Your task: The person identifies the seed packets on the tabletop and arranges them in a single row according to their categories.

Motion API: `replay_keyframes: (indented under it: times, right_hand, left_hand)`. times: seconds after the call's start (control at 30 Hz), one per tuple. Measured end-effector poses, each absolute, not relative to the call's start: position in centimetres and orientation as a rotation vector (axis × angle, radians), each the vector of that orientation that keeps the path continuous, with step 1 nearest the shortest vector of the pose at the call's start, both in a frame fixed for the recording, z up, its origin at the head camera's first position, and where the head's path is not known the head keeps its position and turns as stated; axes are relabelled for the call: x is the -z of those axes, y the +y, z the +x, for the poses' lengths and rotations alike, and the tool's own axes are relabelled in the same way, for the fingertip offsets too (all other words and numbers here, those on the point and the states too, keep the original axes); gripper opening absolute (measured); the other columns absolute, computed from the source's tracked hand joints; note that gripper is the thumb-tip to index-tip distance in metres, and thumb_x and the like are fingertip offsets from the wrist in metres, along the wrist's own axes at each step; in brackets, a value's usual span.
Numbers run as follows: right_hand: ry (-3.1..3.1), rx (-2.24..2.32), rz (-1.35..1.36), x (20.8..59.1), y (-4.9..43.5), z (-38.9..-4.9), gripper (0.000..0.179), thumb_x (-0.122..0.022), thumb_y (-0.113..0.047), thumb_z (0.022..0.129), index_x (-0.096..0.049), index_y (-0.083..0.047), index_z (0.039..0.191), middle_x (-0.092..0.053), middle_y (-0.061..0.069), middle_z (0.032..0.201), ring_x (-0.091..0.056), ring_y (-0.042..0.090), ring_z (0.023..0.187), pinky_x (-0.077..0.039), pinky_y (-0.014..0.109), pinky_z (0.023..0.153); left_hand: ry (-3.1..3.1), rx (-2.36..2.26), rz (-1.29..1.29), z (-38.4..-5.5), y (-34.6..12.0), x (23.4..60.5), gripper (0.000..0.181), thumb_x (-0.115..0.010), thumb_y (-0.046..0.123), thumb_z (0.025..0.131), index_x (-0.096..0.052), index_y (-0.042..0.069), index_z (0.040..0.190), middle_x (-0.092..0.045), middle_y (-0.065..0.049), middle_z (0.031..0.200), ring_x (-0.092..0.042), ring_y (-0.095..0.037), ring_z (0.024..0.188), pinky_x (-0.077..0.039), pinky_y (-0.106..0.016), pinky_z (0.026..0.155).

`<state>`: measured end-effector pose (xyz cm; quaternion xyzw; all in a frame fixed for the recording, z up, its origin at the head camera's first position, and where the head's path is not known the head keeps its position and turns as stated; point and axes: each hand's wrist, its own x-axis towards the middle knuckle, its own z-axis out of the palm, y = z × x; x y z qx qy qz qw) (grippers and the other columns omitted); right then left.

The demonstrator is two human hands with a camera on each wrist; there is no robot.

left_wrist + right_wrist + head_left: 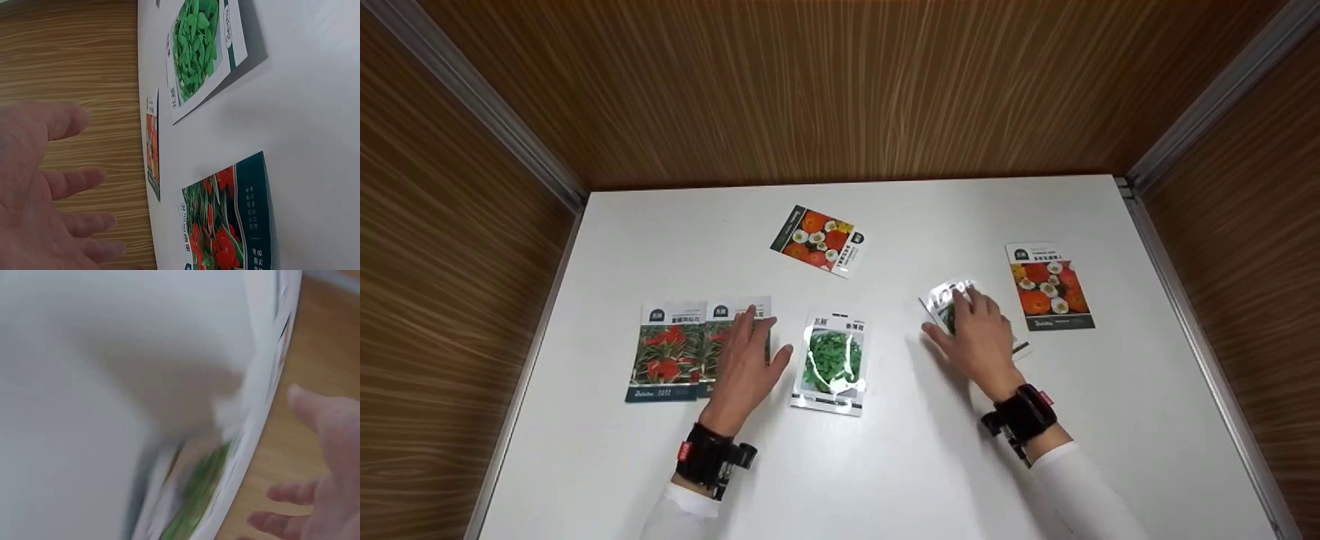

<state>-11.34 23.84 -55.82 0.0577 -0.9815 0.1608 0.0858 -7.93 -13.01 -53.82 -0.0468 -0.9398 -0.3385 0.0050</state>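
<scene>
Green-leaf packet (pixel 943 305) lies on the desk (pixel 847 476) beneath my right hand (pixel 981 341), red-flower packet (pixel 715 346) beneath my left hand (pixel 744 366), fingers spread; likely light, bendy, slippery, so best pinched by edges.

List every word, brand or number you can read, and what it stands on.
"香薄荷": green-leaf packet.
"凤仙花", ending the title: leftmost red-flower packet.
"虞美人", apparently, ending the title: right-hand orange-flower packet.
Too small or blurred: bottom brand lines, remaining packet print, red wrist-strap tags.
</scene>
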Motion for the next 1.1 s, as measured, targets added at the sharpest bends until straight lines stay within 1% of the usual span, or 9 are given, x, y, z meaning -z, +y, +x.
replay_keyframes:
  times: [0.17, 0.27, 0.37, 0.57, 0.77, 0.83, 0.93, 1.03, 1.1]
  right_hand:
    - [-2.937, -1.021, 0.229, 55.1, 19.8, -10.1, 0.062, -0.070, -0.034, 0.099, -0.055, 0.007, 0.142, -0.060, 0.029, 0.131, -0.062, 0.044, 0.115, -0.051, 0.056, 0.097]
    - [-2.908, -1.497, 0.129, 55.0, 17.9, -9.4, 0.056, -0.067, -0.026, 0.101, -0.053, 0.006, 0.145, -0.062, 0.024, 0.134, -0.064, 0.040, 0.118, -0.051, 0.051, 0.100]
    - [-2.781, -1.917, -0.039, 55.1, 16.5, -8.9, 0.055, -0.063, -0.017, 0.101, -0.048, 0.009, 0.147, -0.060, 0.028, 0.138, -0.063, 0.041, 0.122, -0.053, 0.048, 0.100]
    - [-2.440, -2.388, -0.377, 55.6, 15.0, -8.7, 0.057, -0.056, -0.003, 0.099, -0.038, 0.017, 0.149, -0.052, 0.036, 0.144, -0.053, 0.043, 0.134, -0.049, 0.044, 0.107]
    - [-2.213, -2.681, -0.559, 55.5, 14.4, -8.9, 0.058, -0.050, -0.003, 0.102, -0.032, 0.015, 0.153, -0.040, 0.033, 0.155, -0.048, 0.043, 0.138, -0.040, 0.050, 0.114]
    - [-2.126, -2.769, -0.648, 55.5, 14.4, -9.0, 0.057, -0.049, -0.004, 0.104, -0.031, 0.013, 0.154, -0.039, 0.029, 0.157, -0.050, 0.041, 0.135, -0.041, 0.052, 0.114]
    - [-2.050, -2.813, -0.740, 55.7, 14.4, -9.3, 0.055, -0.050, -0.004, 0.105, -0.033, 0.012, 0.154, -0.045, 0.026, 0.152, -0.056, 0.034, 0.124, -0.048, 0.046, 0.108]
    - [-2.067, -2.776, -0.697, 56.2, 14.2, -9.7, 0.053, -0.053, -0.001, 0.103, -0.036, 0.015, 0.150, -0.056, 0.027, 0.137, -0.063, 0.026, 0.107, -0.055, 0.035, 0.093]
    - [-2.143, -2.699, -0.620, 56.3, 13.9, -9.9, 0.049, -0.057, 0.001, 0.101, -0.043, 0.018, 0.144, -0.065, 0.024, 0.122, -0.065, 0.020, 0.095, -0.056, 0.029, 0.083]
  left_hand:
    - [-2.925, 1.282, -0.156, -7.7, -11.4, 54.1, 0.055, -0.069, 0.026, 0.100, -0.054, 0.000, 0.146, -0.042, -0.025, 0.154, -0.044, -0.041, 0.141, -0.043, -0.057, 0.108]
    - [-2.923, 1.382, -0.131, -7.7, -10.4, 54.6, 0.054, -0.070, 0.024, 0.099, -0.053, -0.001, 0.145, -0.052, -0.024, 0.143, -0.055, -0.039, 0.129, -0.049, -0.054, 0.100]
    - [-2.946, 1.396, -0.070, -7.6, -9.7, 55.1, 0.053, -0.070, 0.024, 0.099, -0.055, -0.002, 0.142, -0.058, -0.023, 0.132, -0.062, -0.037, 0.116, -0.053, -0.052, 0.091]
    - [-3.017, 1.383, -0.031, -7.9, -9.2, 55.8, 0.057, -0.073, 0.030, 0.095, -0.057, -0.002, 0.140, -0.061, -0.021, 0.122, -0.061, -0.034, 0.109, -0.052, -0.051, 0.088]
    - [-3.009, 1.416, -0.025, -7.9, -9.2, 55.8, 0.059, -0.077, 0.031, 0.092, -0.059, -0.001, 0.138, -0.062, -0.019, 0.117, -0.061, -0.031, 0.103, -0.052, -0.047, 0.083]
    - [-3.001, 1.433, -0.023, -7.9, -9.1, 55.8, 0.059, -0.078, 0.030, 0.091, -0.059, -0.001, 0.138, -0.062, -0.019, 0.117, -0.062, -0.032, 0.104, -0.053, -0.047, 0.083]
    - [-2.991, 1.450, -0.015, -8.0, -9.0, 55.8, 0.060, -0.078, 0.029, 0.091, -0.058, 0.000, 0.139, -0.062, -0.019, 0.120, -0.063, -0.033, 0.106, -0.054, -0.047, 0.085]
    - [-2.978, 1.481, 0.006, -8.0, -8.8, 55.9, 0.062, -0.078, 0.028, 0.092, -0.055, 0.000, 0.143, -0.060, -0.020, 0.126, -0.063, -0.034, 0.109, -0.054, -0.048, 0.086]
    - [-2.959, 1.510, 0.021, -8.0, -8.7, 56.0, 0.063, -0.076, 0.027, 0.093, -0.053, 0.000, 0.145, -0.058, -0.022, 0.131, -0.063, -0.035, 0.112, -0.053, -0.049, 0.087]
